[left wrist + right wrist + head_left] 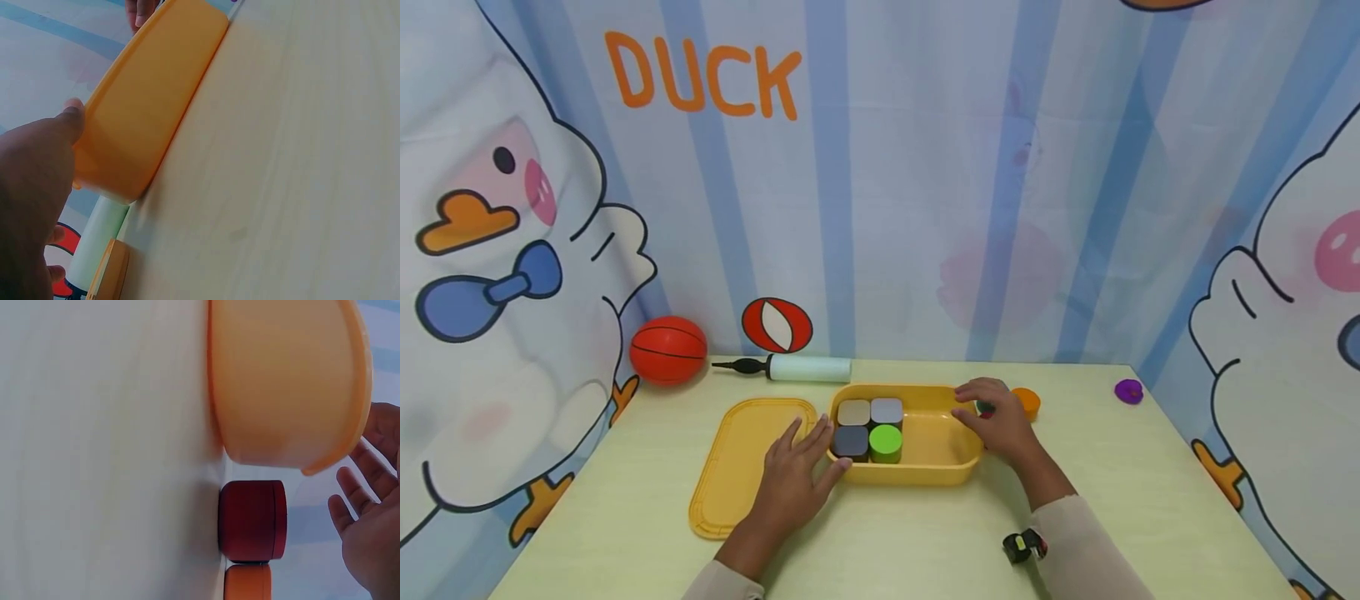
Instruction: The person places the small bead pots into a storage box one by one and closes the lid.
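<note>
A yellow box (910,475) stands upright on the table, its left half holding a green round-topped container (886,443) and beige, lavender and dark grey square-topped ones (852,442). My left hand (793,479) rests at the box's left end, fingers spread and thumb touching its rim. At the right end is my right hand (1000,421), its fingers loosely bent at the rim with nothing seen between them. Beside that end, partly hidden by the hand, are a dark red container (253,520) and an orange container (1027,403); a bit of green shows there too.
A flat yellow lid (730,475) lies left of the box. Behind it are a red ball (668,350) and a pale hand pump (808,368). A small purple object (1128,391) lies near the far right corner. A duck-print curtain (910,167) encloses the table's back.
</note>
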`<state>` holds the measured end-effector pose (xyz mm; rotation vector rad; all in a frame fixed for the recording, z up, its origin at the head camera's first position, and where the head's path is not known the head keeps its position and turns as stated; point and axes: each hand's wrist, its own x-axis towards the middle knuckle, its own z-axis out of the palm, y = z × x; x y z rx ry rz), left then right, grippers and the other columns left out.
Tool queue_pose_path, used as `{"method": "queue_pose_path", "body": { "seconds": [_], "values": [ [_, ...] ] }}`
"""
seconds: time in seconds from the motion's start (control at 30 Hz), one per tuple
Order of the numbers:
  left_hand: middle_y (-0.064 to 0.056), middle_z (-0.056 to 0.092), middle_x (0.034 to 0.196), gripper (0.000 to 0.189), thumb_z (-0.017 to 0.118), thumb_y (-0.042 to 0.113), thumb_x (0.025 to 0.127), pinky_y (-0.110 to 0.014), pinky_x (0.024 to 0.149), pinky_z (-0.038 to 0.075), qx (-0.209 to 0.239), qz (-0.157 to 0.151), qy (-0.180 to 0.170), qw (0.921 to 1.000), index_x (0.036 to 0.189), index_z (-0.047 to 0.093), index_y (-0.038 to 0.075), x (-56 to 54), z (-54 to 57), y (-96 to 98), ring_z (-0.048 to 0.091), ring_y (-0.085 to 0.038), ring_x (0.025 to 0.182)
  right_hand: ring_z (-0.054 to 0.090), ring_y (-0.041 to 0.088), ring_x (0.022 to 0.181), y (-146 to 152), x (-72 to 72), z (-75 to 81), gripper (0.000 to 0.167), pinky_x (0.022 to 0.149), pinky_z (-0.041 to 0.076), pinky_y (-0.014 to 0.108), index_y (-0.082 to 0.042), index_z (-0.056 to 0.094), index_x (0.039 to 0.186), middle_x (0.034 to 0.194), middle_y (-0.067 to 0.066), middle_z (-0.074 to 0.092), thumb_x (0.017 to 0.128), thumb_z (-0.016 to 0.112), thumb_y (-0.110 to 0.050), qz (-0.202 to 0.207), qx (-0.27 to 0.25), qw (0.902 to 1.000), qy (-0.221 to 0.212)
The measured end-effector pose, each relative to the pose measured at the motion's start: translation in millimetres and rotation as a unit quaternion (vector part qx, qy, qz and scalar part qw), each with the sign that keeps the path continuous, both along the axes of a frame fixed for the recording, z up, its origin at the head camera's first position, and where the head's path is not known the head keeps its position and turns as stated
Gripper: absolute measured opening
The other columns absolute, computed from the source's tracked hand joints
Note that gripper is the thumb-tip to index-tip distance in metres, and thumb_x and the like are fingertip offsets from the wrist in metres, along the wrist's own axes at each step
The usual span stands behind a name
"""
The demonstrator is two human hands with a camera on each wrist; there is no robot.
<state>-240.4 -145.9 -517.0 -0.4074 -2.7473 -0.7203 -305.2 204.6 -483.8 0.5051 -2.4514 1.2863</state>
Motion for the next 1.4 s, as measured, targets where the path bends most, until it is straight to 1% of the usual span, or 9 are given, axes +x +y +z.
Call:
{"method": "queue_pose_path", "body": {
  "seconds": [0.07,0.13,0.27,0.37,0.47,0.6,0.83,1.1,1.4],
  "values": [
    [-0.004,0.048,0.172,0.073,0.063,0.057,0.107,-0.077,0.126,0.030,0.003,-0.001,-0.001,1.0000,0.163,0.052,0.012,-0.1,-0.3,-0.1,0.031,-0.049,0.165,0.060,0.042,0.137,7,0.2,-1.9,0.025,0.115,0.052,0.065,0.001,0.081,0.119,0.135,0.017,0.075,0.097,0.084,-0.010,-0.008,-0.002,0.9999,0.008],
    [-0.004,0.048,0.172,0.073,0.064,0.056,0.106,-0.077,0.126,0.029,0.005,-0.001,-0.004,1.0000,0.163,0.051,0.013,0.0,0.0,0.0,0.031,-0.048,0.165,0.063,0.041,0.134,13,0.6,-3.3,0.025,0.112,0.055,0.063,0.001,0.081,0.120,0.135,0.016,0.075,0.098,0.083,-0.012,-0.017,-0.002,0.9997,0.015],
    [-0.004,0.047,0.172,0.073,0.064,0.056,0.106,-0.077,0.127,0.029,0.008,-0.002,-0.008,0.9999,0.164,0.051,0.013,0.1,-0.2,-0.1,0.030,-0.048,0.166,0.069,0.040,0.116,25,2.7,-7.3,0.023,0.095,0.064,0.048,0.002,0.080,0.118,0.131,0.018,0.076,0.099,0.081,-0.011,-0.028,-0.007,0.9993,0.024],
    [-0.004,0.047,0.172,0.074,0.064,0.057,0.106,-0.078,0.126,0.029,0.012,-0.002,-0.005,0.9999,0.164,0.051,0.012,0.1,-1.0,-0.7,0.030,-0.049,0.166,0.068,0.037,0.110,34,5.3,-11.6,0.021,0.094,0.064,0.043,0.001,0.081,0.117,0.127,0.019,0.074,0.100,0.081,-0.010,-0.045,-0.010,0.9988,0.012],
    [-0.004,0.048,0.171,0.073,0.064,0.057,0.106,-0.078,0.126,0.030,0.017,-0.005,-0.001,0.9998,0.163,0.052,0.012,0.0,-1.1,-0.7,0.031,-0.049,0.165,0.066,0.034,0.116,42,8.6,-15.7,0.024,0.103,0.061,0.050,-0.002,0.080,0.121,0.130,0.017,0.072,0.100,0.081,-0.014,-0.072,-0.017,0.9970,-0.019],
    [-0.004,0.048,0.171,0.073,0.064,0.056,0.106,-0.078,0.125,0.031,0.015,-0.005,-0.001,0.9999,0.163,0.052,0.012,0.5,-0.8,-0.1,0.032,-0.049,0.165,0.064,0.038,0.122,48,10.6,-19.1,0.029,0.107,0.058,0.055,0.000,0.078,0.126,0.136,0.019,0.068,0.101,0.080,-0.016,-0.077,-0.027,0.9956,-0.045],
    [-0.008,0.053,0.168,0.070,0.066,0.052,0.107,-0.078,0.122,0.035,0.011,-0.009,0.026,0.9996,0.160,0.055,0.008,1.6,0.0,-1.2,0.036,-0.051,0.162,0.064,0.041,0.128,54,9.8,-24.8,0.033,0.096,0.054,0.039,0.000,0.077,0.128,0.141,0.019,0.068,0.101,0.081,-0.017,-0.075,-0.016,0.9944,-0.073],
    [-0.007,0.052,0.168,0.070,0.067,0.053,0.106,-0.078,0.122,0.035,0.015,-0.008,0.024,0.9996,0.160,0.055,0.010,1.5,-1.7,-2.5,0.036,-0.050,0.162,0.062,0.040,0.132,54,8.1,-31.8,0.032,0.101,0.058,0.045,-0.002,0.078,0.127,0.143,0.019,0.069,0.099,0.083,-0.017,-0.078,0.020,0.9929,-0.088],
    [-0.008,0.054,0.167,0.070,0.066,0.053,0.106,-0.078,0.120,0.037,0.011,-0.008,0.034,0.9993,0.159,0.057,0.009,1.4,-2.1,-2.7,0.039,-0.051,0.161,0.065,0.038,0.124,60,6.4,-42.6,0.032,0.088,0.059,0.021,-0.003,0.081,0.125,0.136,0.021,0.073,0.096,0.086,-0.015,-0.058,0.003,0.9940,-0.092]
  ]
}}
